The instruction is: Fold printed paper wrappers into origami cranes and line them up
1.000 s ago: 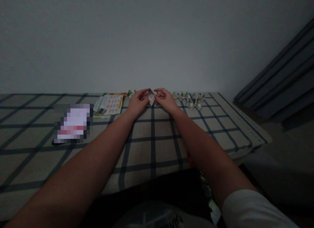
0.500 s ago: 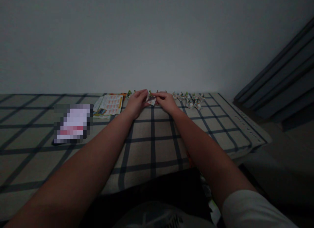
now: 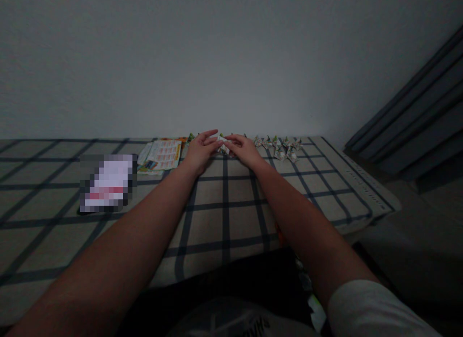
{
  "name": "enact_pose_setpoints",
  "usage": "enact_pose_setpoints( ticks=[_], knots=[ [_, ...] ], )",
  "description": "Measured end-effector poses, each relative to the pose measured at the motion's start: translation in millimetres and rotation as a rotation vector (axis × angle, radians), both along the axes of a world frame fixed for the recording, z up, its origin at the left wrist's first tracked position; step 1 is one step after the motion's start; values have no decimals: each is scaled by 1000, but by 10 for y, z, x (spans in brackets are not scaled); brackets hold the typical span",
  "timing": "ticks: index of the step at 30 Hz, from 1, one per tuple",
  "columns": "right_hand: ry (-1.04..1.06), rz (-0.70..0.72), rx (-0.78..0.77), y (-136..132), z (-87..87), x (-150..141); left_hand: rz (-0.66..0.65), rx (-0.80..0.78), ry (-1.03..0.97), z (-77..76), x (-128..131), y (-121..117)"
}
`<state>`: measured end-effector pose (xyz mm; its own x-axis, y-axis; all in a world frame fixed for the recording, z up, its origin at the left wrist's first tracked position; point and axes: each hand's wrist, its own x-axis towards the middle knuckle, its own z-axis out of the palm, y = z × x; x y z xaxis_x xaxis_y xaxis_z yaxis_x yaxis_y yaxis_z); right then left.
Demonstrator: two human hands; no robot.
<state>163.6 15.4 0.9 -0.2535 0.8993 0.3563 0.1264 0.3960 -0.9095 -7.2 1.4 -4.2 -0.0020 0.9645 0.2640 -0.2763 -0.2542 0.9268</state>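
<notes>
Both my arms reach far forward over a checked cloth [image 3: 224,206]. My left hand [image 3: 200,151] and my right hand [image 3: 243,148] meet at the far edge, fingertips pinched together on a small folded paper piece [image 3: 223,144]. The piece lies low against the cloth, mostly hidden by my fingers. A row of several small folded paper figures [image 3: 280,146] stands just right of my right hand, along the wall side.
A printed leaflet [image 3: 162,154] lies left of my left hand. A blurred-out flat object [image 3: 106,182] rests further left on the cloth. The cloth's right edge [image 3: 365,182] drops off toward a dark floor. A pale wall rises behind.
The folded piece, held up between my fingers a second ago, has come down onto the cloth. My left fingers have stretched out flatter over it.
</notes>
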Motion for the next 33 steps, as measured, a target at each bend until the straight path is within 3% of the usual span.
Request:
enact_pose_setpoints(
  ticks=[17, 24, 33],
  knots=[
    [43, -8, -65, -103, 98, -15, 163, 34, 224, 6, -24, -6],
    [52, 2, -101, -112, 113, -25, 203, 52, 219, 30, -23, -20],
    [95, -86, -82, -52, 111, 9, 24, -80, 62, 37, 1, -27]
  ],
)
